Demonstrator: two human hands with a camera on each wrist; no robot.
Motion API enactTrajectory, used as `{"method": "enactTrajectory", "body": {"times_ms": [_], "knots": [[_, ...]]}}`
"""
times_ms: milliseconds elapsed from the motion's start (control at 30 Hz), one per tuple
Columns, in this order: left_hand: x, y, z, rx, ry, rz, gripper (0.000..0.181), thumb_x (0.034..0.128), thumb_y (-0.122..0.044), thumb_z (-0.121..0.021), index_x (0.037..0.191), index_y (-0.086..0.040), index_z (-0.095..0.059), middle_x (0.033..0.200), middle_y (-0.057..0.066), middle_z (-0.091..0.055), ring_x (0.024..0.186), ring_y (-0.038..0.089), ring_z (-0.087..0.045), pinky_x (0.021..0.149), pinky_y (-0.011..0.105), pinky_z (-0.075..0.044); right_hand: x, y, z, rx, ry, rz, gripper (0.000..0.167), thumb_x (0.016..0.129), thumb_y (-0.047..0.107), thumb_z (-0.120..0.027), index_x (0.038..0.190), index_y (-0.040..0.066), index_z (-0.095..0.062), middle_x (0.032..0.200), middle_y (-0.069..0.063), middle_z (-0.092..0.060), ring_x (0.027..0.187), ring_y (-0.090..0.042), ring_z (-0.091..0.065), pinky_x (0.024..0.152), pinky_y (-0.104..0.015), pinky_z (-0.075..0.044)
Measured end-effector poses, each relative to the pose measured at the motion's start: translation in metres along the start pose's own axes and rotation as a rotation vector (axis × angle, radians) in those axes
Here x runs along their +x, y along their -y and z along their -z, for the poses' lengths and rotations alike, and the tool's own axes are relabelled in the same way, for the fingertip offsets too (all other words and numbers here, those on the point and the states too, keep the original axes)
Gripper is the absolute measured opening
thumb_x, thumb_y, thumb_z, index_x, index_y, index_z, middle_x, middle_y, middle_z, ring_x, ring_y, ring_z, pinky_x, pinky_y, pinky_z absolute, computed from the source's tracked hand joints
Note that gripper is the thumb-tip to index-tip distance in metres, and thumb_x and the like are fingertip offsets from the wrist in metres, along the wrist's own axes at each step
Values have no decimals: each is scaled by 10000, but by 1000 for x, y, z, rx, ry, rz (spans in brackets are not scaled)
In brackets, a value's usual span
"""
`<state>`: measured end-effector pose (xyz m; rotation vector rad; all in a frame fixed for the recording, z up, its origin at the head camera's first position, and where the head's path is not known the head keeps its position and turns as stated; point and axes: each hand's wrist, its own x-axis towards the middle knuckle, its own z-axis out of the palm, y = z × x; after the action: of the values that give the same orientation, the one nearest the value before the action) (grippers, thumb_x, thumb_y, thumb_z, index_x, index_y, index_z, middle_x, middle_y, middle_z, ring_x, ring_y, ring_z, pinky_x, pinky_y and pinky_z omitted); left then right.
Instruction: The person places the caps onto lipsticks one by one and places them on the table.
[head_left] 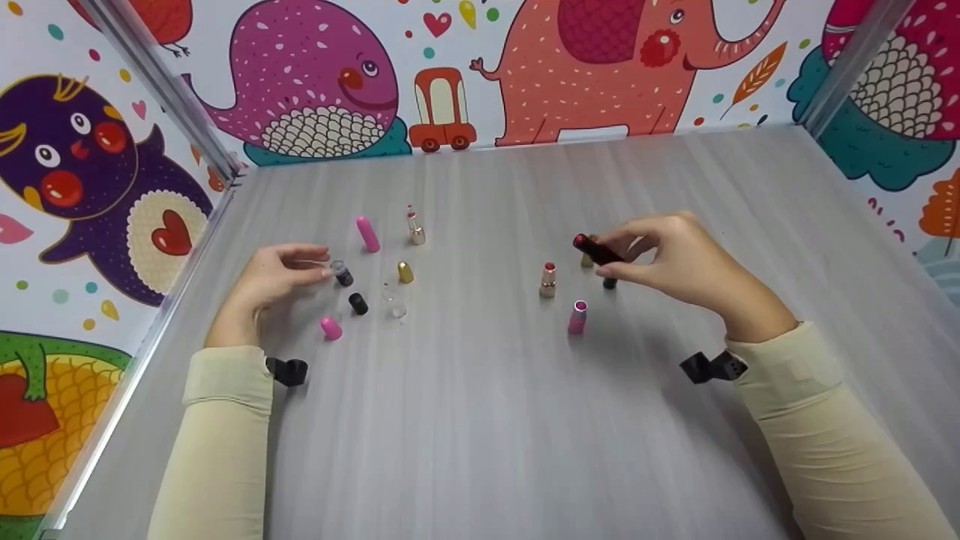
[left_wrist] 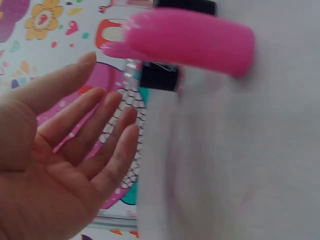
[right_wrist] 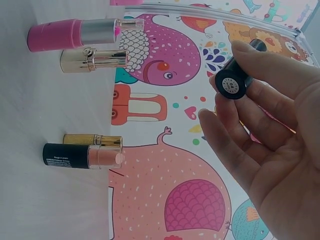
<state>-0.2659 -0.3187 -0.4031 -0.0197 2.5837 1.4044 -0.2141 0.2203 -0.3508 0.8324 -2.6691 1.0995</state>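
My right hand (head_left: 671, 259) pinches a black lipstick tube (head_left: 598, 250), its red tip pointing up-left; the right wrist view shows the round label on the base of the black tube (right_wrist: 231, 85). My left hand (head_left: 274, 277) hangs with relaxed fingers beside a small clear-and-black cap (head_left: 341, 273); whether it touches the cap I cannot tell. In the left wrist view my left hand (left_wrist: 75, 140) holds nothing, and a pink cap (left_wrist: 190, 41) stands close to the camera. Below the held tube stand a black lipstick (right_wrist: 67, 155) and a gold one (right_wrist: 80, 139).
Uncapped lipsticks, one gold (head_left: 548, 281) and one pink (head_left: 577, 319), stand left of my right hand. Around my left hand are a tall pink cap (head_left: 368, 234), gold cap (head_left: 405, 271), black cap (head_left: 358, 303), short pink cap (head_left: 331, 328) and clear cap (head_left: 395, 304). Printed walls edge the table.
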Motion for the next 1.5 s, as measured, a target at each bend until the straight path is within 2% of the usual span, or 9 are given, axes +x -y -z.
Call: {"method": "enactTrajectory", "body": {"times_ms": [133,300,533,667,800,900,1167,1367,1500], "knots": [[8,8,-5,2,77,30,606,970,-127,-801,1501,36,-556,1471,275,-597,1103,105,-670,975,261,-566,0,0,0,-5,5,-2,261,855,106,-915,1105,116,-841,989,25,-807,873,-104,-714,812,-196,-567],[11,4,-18,97,56,12,537,959,-147,-817,1426,41,-630,1353,244,-651,1228,305,-595,1074,359,-470,1,-1,0,-14,7,-4,261,854,102,-915,1104,117,-840,988,27,-807,873,-105,-713,808,-195,-561],[14,4,-24,116,-18,16,404,992,-166,-786,1337,28,-706,1214,140,-709,1032,166,-590,853,224,-504,0,-2,1,-12,7,-9,265,855,111,-916,1109,126,-842,985,30,-806,879,-105,-708,803,-197,-558],[7,-2,-20,29,-57,65,433,1009,-197,-771,1383,4,-685,1271,128,-696,1054,152,-611,918,257,-549,0,-1,1,-10,11,-13,264,859,129,-917,1112,128,-842,989,27,-807,892,-109,-712,794,-167,-546],[-3,-17,-15,-57,-122,58,469,1014,-239,-769,1418,-24,-670,1332,128,-694,1147,150,-618,1100,364,-476,0,1,2,-4,11,-10,257,868,137,-911,1115,122,-841,994,16,-807,901,-118,-715,800,-158,-545],[-10,-32,-15,-94,-172,14,494,999,-284,-787,1419,-46,-678,1323,92,-695,1182,145,-597,1141,406,-413,-1,2,3,-4,6,-7,259,866,130,-911,1116,120,-841,988,17,-807,894,-120,-718,796,-155,-545],[-23,-74,-33,-155,-205,-132,468,990,-279,-798,1374,-29,-706,1207,11,-702,1116,129,-604,958,219,-517,-1,3,2,3,10,-8,265,863,119,-912,1118,119,-840,979,8,-810,891,-147,-736,764,-145,-540],[-31,-102,-54,-255,-184,-236,383,981,-218,-808,1298,-16,-741,1110,-4,-722,1051,170,-620,913,254,-520,-1,4,1,2,12,-8,258,861,130,-916,1107,116,-841,1001,-3,-812,891,-154,-734,736,-162,-542],[-33,-117,-67,-296,-163,-265,340,979,-246,-811,1262,-64,-765,1116,10,-738,1002,184,-627,829,274,-525,-1,4,-1,-10,7,-8,267,843,121,-929,1094,106,-839,1004,-7,-812,876,-157,-733,708,-192,-540]]}}
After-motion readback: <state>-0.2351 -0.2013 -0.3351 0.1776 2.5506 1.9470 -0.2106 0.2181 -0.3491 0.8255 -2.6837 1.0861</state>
